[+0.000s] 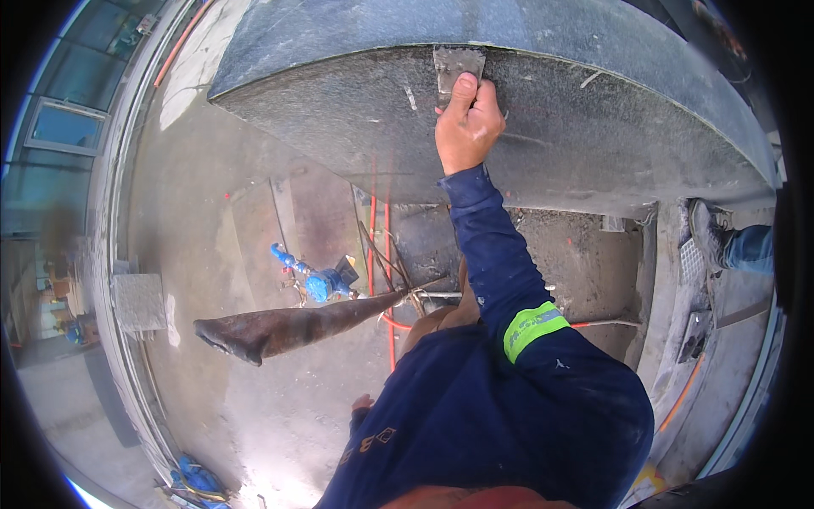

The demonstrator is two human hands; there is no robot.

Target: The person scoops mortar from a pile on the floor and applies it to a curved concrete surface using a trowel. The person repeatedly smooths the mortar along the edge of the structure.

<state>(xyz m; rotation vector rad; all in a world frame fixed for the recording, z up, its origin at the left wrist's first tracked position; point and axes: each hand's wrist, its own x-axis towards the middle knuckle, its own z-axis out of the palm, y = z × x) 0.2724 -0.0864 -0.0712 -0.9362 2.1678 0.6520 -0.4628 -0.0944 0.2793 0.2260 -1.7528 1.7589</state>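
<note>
Stretched forward, my right hand (469, 125) grips a putty knife (458, 69), thumb flat on its wide metal blade. The blade rests against the upper edge of a large grey stone slab (577, 119), whose front face has a few pale smears. A dark blue sleeve with a bright yellow-green band covers my right arm. My left hand (363, 401) hangs low beside my body, mostly hidden by my shirt; its fingers are too small and covered to read.
Below the slab lies a long brown tapered piece (297, 327) beside a blue water meter (322, 284). Orange pipes (371, 246) rise near it. At right, another person's shoe (710, 233) stands on a ledge. A glazed wall (64, 127) runs along the left.
</note>
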